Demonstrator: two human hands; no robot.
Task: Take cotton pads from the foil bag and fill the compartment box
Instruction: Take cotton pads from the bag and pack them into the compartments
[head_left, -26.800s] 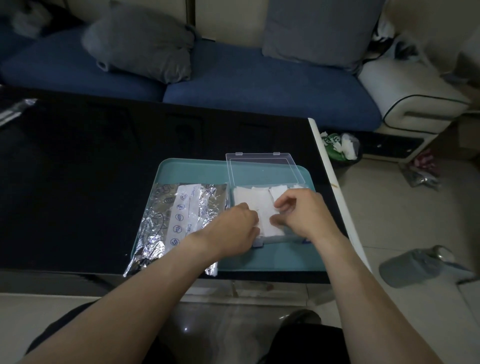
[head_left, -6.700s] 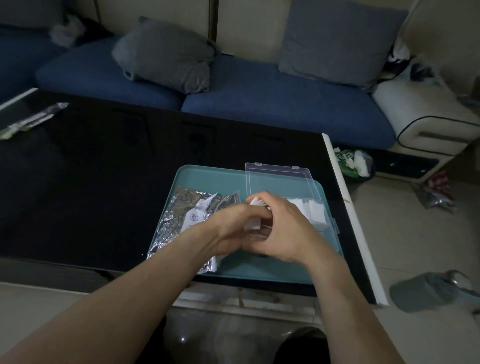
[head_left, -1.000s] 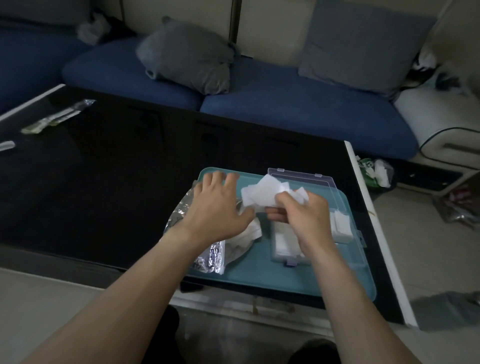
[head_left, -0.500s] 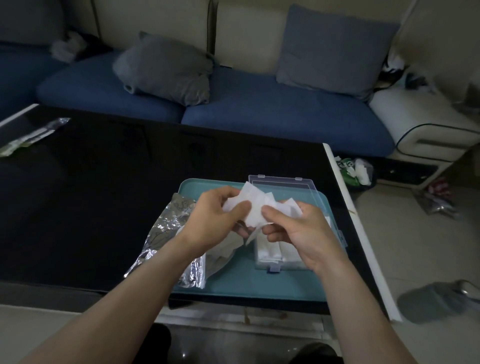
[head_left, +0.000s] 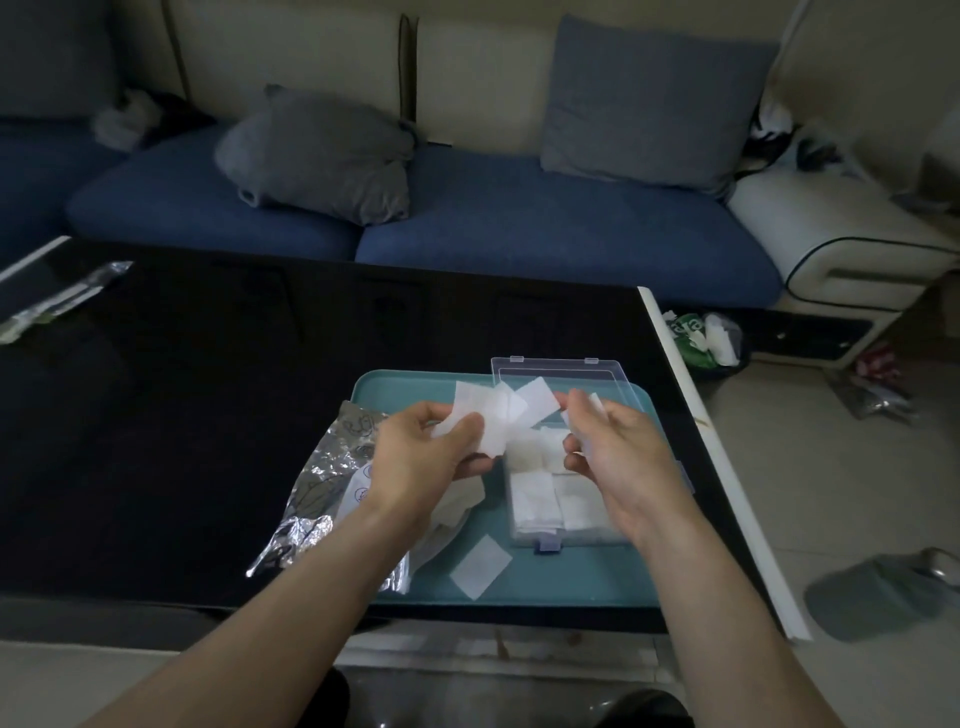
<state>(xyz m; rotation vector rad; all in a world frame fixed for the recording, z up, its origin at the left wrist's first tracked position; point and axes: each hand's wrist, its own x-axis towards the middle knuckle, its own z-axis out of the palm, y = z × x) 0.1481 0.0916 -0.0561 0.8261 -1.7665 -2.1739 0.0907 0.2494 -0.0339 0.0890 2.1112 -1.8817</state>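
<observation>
Since half a second ago the two hands have drawn apart, splitting the bunch of cotton pads between them, and one loose pad (head_left: 480, 566) now lies on the teal tray (head_left: 613, 587) near its front edge, just left of the box latch. Nearest the front edge of the desk (head_left: 156, 415), the crumpled foil bag (head_left: 317, 483) lies half on the tray's left edge, with more white pads spilling from its mouth. Above it the left hand (head_left: 421, 457) has its grip clamped on a fan of pads (head_left: 493, 415), thumb over fingers; the right hand (head_left: 618, 452) pinches a few pads (head_left: 587, 410) over the clear box (head_left: 550, 499), already packed with white squares. Behind stands its raised lid (head_left: 561, 371). The step looks like sorting pads for placing; next, each bunch needs squaring up and pressing into whatever room remains, and the stray pad needs collecting.
</observation>
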